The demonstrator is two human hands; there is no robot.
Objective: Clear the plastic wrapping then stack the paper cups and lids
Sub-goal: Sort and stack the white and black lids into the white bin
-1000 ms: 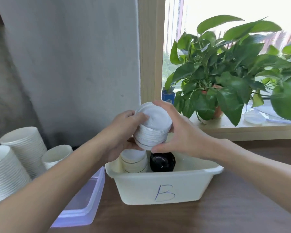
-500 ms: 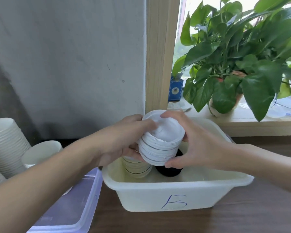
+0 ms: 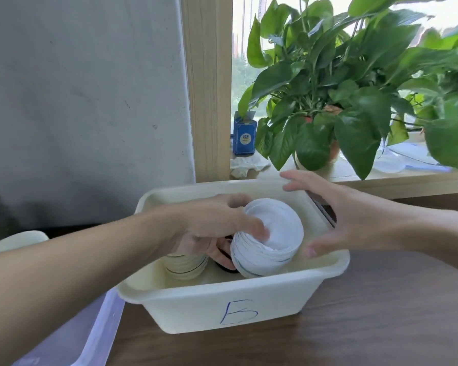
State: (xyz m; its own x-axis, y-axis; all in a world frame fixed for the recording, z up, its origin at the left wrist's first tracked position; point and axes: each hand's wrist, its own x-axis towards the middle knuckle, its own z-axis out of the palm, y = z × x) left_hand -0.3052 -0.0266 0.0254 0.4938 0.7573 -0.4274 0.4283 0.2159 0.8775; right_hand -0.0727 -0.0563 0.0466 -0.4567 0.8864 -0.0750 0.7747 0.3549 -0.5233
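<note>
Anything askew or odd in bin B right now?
Yes: the stack of white paper lids leans tilted inside the cream plastic bin marked B, not upright, its layers unevenly aligned. The left hand grips it; the right hand is open, off it.

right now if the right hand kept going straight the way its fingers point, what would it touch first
Most likely the stack of white lids. The right hand is open, fingers aimed left, with a small gap to the stack that the left hand holds over the bin. Depth is unclear; the upper fingers may pass behind it.

White lid stack (image 3: 269, 240) — tilted, inside tub (image 3: 222, 302).
</note>
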